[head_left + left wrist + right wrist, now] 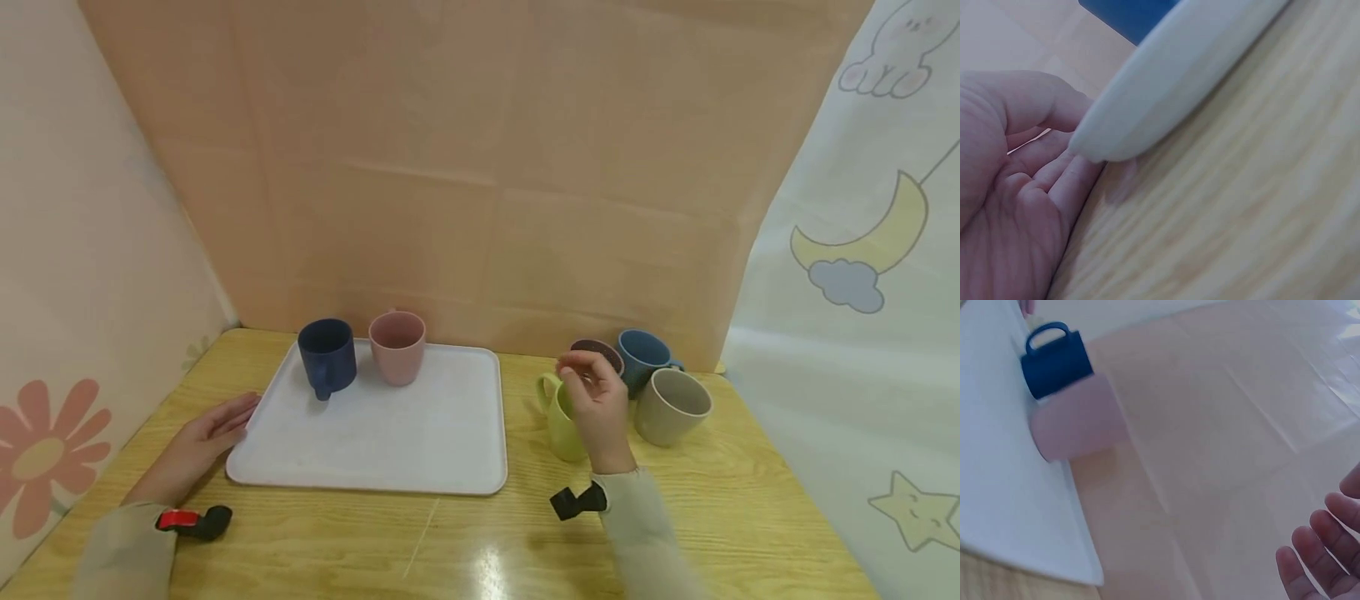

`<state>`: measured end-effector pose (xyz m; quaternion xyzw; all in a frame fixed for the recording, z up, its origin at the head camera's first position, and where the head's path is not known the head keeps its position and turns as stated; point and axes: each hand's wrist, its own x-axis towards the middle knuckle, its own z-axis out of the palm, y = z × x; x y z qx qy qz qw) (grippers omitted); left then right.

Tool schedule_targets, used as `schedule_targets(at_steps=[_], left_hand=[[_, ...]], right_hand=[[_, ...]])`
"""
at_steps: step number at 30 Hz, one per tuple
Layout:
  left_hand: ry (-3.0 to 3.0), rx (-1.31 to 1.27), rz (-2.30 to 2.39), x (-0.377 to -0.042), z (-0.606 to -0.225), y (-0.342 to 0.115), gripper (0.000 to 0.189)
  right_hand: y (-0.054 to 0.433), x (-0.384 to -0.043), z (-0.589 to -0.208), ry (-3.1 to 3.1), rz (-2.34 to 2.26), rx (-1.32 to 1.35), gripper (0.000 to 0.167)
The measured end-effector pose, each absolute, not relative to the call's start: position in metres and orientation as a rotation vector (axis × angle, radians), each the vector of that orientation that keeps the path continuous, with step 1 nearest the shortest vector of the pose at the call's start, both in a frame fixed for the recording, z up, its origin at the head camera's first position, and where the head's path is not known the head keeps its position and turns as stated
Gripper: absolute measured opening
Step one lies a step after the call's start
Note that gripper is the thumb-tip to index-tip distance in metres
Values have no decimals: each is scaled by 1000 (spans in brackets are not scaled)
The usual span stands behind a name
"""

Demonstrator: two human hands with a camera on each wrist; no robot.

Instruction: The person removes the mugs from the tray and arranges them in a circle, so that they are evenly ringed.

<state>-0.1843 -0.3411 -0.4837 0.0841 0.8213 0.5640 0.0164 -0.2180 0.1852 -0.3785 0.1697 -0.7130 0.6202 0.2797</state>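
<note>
Left hand [206, 442]: fingers nearly straight, close together, touching the left edge of the white rectangular plastic-looking tray [375, 442], not clamped. Tray lies toward the left edge of the wooden surface [337, 542]; probably stiff, light, apt to slide; take it by the rim on both short sides. On its far-left corner, dark-blue cylindrical mug [337, 358], handle facing near edge; beside it, by tray's far edge, pink tapered mug [400, 350].

Right of the tray, well in from the surface's near edge: lime-green rounded mug [566, 433], handle toward the tray. Likely rigid, fairly light, smooth so a bit slippery, chippable if ceramic. Best hold: the handle, or rim plus wall.

Right hand [598, 400] over that mug, fingers bent, slightly apart, gripping nothing visible; contact unclear. Toward surface's far-right corner: dark-brown round mug [600, 348], mid-blue mug [641, 358], beige wide mug [663, 417].
</note>
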Motion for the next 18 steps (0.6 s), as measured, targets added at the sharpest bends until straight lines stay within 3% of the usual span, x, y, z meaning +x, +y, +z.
schedule_targets(at_steps=[18], left_hand=[[2545,286,1786,-186,-486,-341,65]], right_hand=[[79,-254,-403,-2361,1823,505,43]])
